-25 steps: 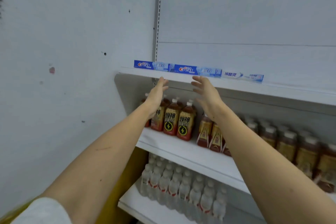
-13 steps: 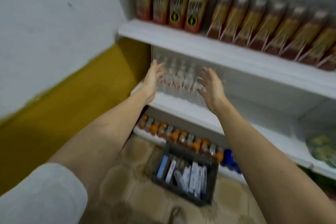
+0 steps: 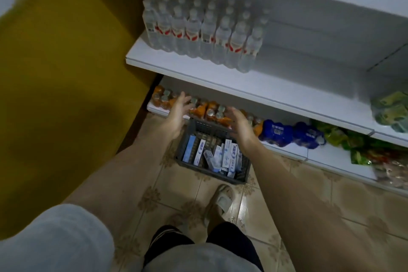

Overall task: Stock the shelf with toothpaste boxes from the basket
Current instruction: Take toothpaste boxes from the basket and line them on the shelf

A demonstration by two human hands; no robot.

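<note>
A dark grey plastic basket stands on the tiled floor in front of the shelving. Inside it lie several blue-and-white toothpaste boxes, some flat and some tilted. My left hand hovers above the basket's far left corner, fingers spread and empty. My right hand hovers above the basket's far right edge, palm turned inward, fingers apart, holding nothing. Both hands are above the boxes and apart from them. The top shelf with the placed boxes is out of view.
A white shelf carries a block of water bottles. The bottom shelf holds orange drink packs, blue packs and green bags. A yellow wall panel is on the left. My sandalled foot stands behind the basket.
My view has swung down from the top shelf to the floor. Both empty hands have dropped from the top shelf edge to just above the basket.
</note>
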